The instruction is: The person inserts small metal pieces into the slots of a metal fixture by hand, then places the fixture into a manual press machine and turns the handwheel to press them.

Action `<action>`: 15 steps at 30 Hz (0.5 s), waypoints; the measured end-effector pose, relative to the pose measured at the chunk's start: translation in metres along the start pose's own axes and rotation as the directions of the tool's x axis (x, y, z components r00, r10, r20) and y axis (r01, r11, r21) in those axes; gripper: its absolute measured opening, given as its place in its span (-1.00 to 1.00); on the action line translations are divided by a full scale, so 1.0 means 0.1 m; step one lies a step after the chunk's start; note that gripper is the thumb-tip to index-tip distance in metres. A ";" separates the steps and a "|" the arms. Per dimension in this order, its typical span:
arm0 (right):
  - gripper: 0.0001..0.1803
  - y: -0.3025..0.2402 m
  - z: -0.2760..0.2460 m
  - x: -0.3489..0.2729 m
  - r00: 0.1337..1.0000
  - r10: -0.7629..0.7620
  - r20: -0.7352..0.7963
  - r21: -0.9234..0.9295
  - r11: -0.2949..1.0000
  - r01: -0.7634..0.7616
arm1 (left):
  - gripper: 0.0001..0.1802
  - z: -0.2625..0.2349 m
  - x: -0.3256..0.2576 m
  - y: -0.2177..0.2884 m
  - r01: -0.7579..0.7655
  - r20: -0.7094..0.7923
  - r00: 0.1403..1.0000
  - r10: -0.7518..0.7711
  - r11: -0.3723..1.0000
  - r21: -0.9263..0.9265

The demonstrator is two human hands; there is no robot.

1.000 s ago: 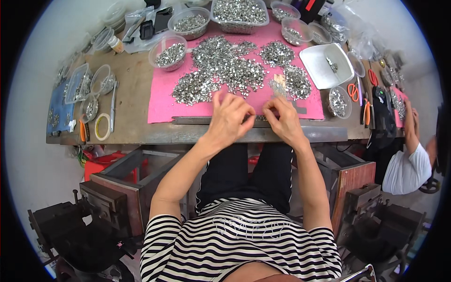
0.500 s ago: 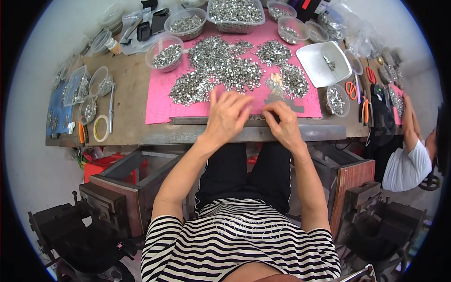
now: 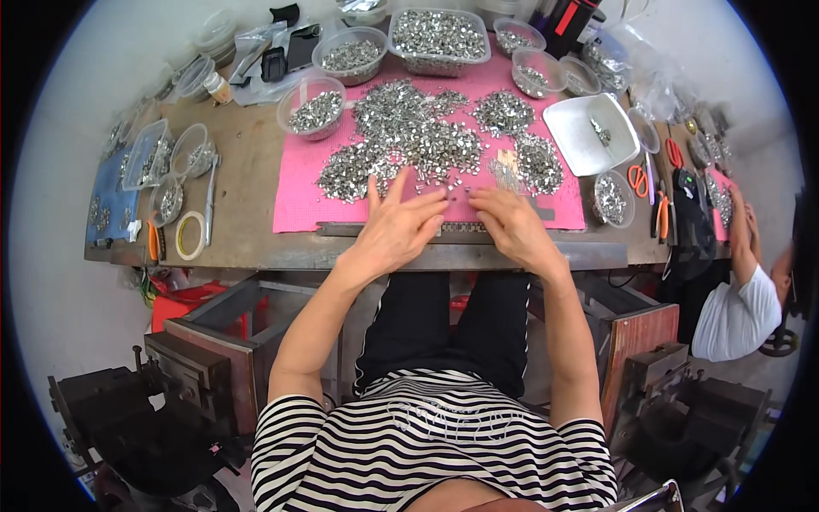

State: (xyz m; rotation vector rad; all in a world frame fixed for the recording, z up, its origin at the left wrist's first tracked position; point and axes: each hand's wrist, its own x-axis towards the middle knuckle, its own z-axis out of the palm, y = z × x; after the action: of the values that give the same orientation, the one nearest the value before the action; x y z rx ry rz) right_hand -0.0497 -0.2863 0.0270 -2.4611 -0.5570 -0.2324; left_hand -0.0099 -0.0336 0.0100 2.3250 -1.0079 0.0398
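My left hand (image 3: pixel 399 224) lies palm down with fingers spread on the near edge of a pink mat (image 3: pixel 299 192), fingertips touching small silver metal parts (image 3: pixel 409 136) heaped over the mat. My right hand (image 3: pixel 512 224) rests beside it, fingers curled over a few loose parts at the mat's near edge. A long metal strip (image 3: pixel 341 229) runs along the mat's front edge under both hands. Whether either hand grips a part is hidden by the fingers.
Clear bowls (image 3: pixel 316 109) and a tray (image 3: pixel 438 36) of the same parts stand at the back. A white square dish (image 3: pixel 589 132), orange scissors (image 3: pixel 638 179), a tape ring (image 3: pixel 189 235) and small tubs (image 3: pixel 189 154) lie around. Another person (image 3: pixel 738 299) sits at the right.
Both hands have slid a little toward the near edge of the mat, and my left fingers have spread wider over the parts.
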 end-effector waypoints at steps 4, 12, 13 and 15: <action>-0.79 0.05 0.00 0.08 0.985 0.139 -0.100 0.121 0.985 -0.127 | -0.90 0.00 0.11 -0.09 0.027 -0.351 0.935 -0.052 0.997 -0.075; -0.87 0.04 0.16 0.19 0.979 0.090 -0.182 0.063 0.995 -0.079 | -0.89 0.07 0.21 -0.02 0.105 -0.292 0.953 -0.084 0.993 0.057; -0.88 0.03 0.19 0.20 0.980 0.072 -0.185 0.082 0.995 -0.058 | -0.85 0.09 0.22 -0.01 0.102 -0.295 0.953 -0.070 0.990 0.094; -0.88 0.02 0.27 0.22 0.981 0.056 -0.188 0.101 0.994 -0.037 | -0.84 0.15 0.24 -0.02 0.103 -0.304 0.950 -0.070 0.990 0.096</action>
State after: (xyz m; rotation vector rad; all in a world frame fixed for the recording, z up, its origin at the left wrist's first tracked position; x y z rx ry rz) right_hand -0.0284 -0.2648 0.0108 -2.3238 -0.4183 -0.4074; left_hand 0.0061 -0.0563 0.0028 2.3677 -0.7667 0.4118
